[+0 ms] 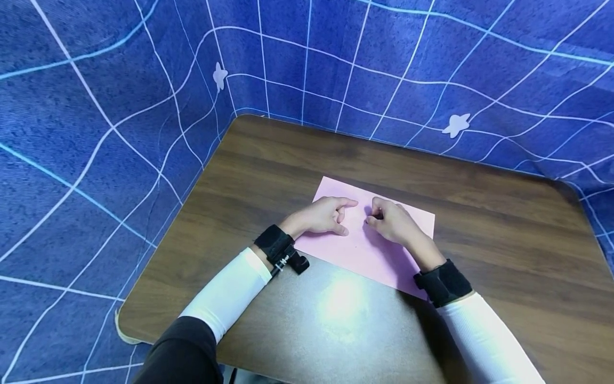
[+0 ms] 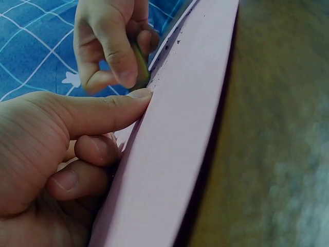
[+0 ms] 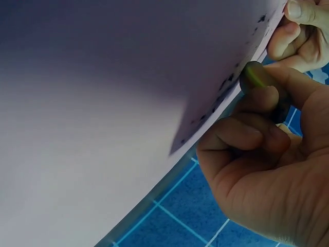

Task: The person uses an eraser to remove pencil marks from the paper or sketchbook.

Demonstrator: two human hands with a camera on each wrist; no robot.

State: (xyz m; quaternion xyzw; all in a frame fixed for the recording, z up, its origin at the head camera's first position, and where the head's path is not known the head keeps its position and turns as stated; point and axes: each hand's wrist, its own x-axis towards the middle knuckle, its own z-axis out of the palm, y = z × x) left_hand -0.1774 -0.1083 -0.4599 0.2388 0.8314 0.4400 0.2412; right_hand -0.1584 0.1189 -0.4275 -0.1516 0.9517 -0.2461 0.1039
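Observation:
A pink sheet of paper lies flat on the table. My left hand presses on its left part, index finger and thumb stretched out, the other fingers curled under. On the right, my right hand pinches a small dark eraser with a yellow-green sheen between thumb and fingers, right at the paper's surface. In the head view the fingers mostly hide the eraser. Dark crumbs are scattered over the paper beside it, near the left thumb.
The brown wood-grain table has rounded corners. Blue cloth with white grid lines and star shapes hangs behind it and along the left. Both wrists wear black straps over white sleeves.

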